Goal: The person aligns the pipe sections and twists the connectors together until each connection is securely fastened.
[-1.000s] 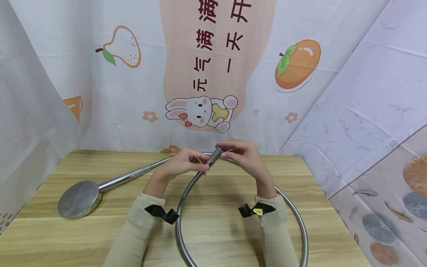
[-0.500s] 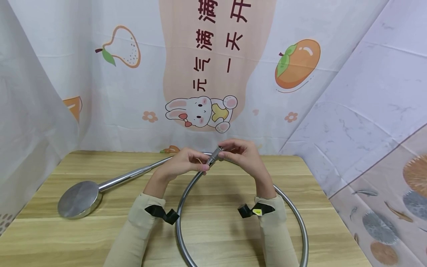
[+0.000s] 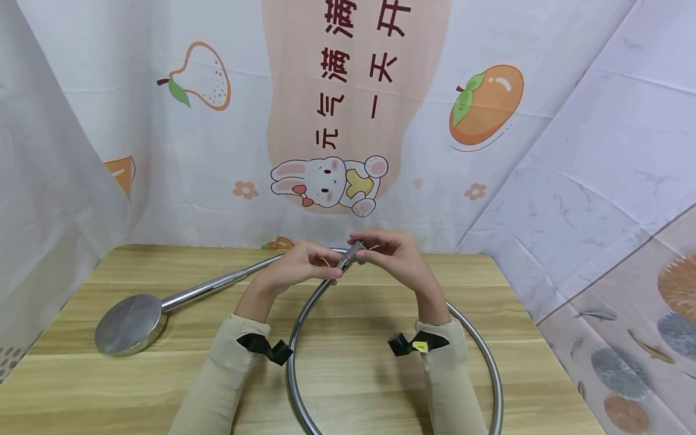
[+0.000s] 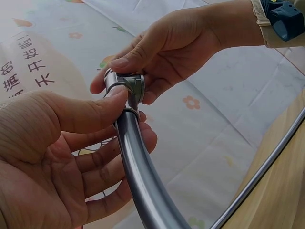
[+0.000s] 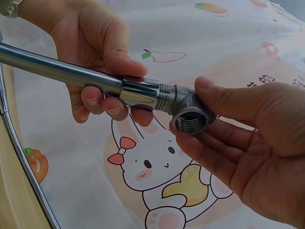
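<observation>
In the head view, my left hand point(image 3: 296, 266) grips the end of a shiny metal shower hose point(image 3: 296, 344), thumb on top and fingers beneath. The hose ends in a chrome collar point(image 5: 139, 93) with a stretch of male thread point(image 5: 165, 98) showing past it. On that thread sits a grey metal pipe fitting point(image 5: 190, 106), whose round, internally threaded opening faces the right wrist camera. Thumb and fingers of my right hand point(image 3: 399, 257) pinch the fitting from the other side. Both hands are raised near the table's back edge.
A round chrome shower head point(image 3: 127, 326) lies on the wooden table point(image 3: 370, 374) at left, its handle point(image 3: 201, 291) pointing to the hands. The hose loops across the table around the right forearm. A printed curtain point(image 3: 217, 151) hangs behind the table.
My right fingers slid back slightly off the fitting, baring its end, then closed over it again; the fitting appears a little turned. My left hand and the hose stayed put.
</observation>
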`<state>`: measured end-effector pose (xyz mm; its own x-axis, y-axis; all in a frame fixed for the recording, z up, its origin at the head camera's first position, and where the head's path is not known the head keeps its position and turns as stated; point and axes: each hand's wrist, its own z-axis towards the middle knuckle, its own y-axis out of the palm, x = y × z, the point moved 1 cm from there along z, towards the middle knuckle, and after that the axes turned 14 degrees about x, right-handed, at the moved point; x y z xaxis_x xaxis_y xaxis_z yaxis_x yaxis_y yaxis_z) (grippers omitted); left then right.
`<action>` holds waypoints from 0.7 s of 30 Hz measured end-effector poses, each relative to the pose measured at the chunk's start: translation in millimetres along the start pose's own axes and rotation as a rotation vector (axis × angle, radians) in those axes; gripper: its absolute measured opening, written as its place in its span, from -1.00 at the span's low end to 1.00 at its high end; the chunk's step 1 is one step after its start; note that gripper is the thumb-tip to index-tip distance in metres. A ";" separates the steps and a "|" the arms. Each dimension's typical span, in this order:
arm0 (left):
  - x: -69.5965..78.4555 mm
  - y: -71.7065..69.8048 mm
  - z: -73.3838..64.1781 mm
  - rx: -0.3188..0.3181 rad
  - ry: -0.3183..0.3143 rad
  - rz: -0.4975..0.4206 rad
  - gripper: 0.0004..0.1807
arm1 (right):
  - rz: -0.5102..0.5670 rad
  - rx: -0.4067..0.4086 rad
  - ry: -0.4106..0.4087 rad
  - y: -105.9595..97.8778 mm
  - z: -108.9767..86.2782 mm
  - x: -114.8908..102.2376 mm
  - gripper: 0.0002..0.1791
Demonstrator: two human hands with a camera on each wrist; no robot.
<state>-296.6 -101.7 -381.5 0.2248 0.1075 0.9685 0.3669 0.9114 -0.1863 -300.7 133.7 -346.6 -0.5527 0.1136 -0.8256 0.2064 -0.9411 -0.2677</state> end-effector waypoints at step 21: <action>1.6 1.6 0.1 -0.004 0.000 0.003 -0.78 | -0.049 0.008 0.002 -1.4 -0.2 -1.3 -0.69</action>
<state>-295.7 -100.0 -380.3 0.2259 0.1098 0.9679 0.3695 0.9097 -0.1894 -300.1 135.0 -345.2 -0.5600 0.1599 -0.8129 0.1730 -0.9370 -0.3035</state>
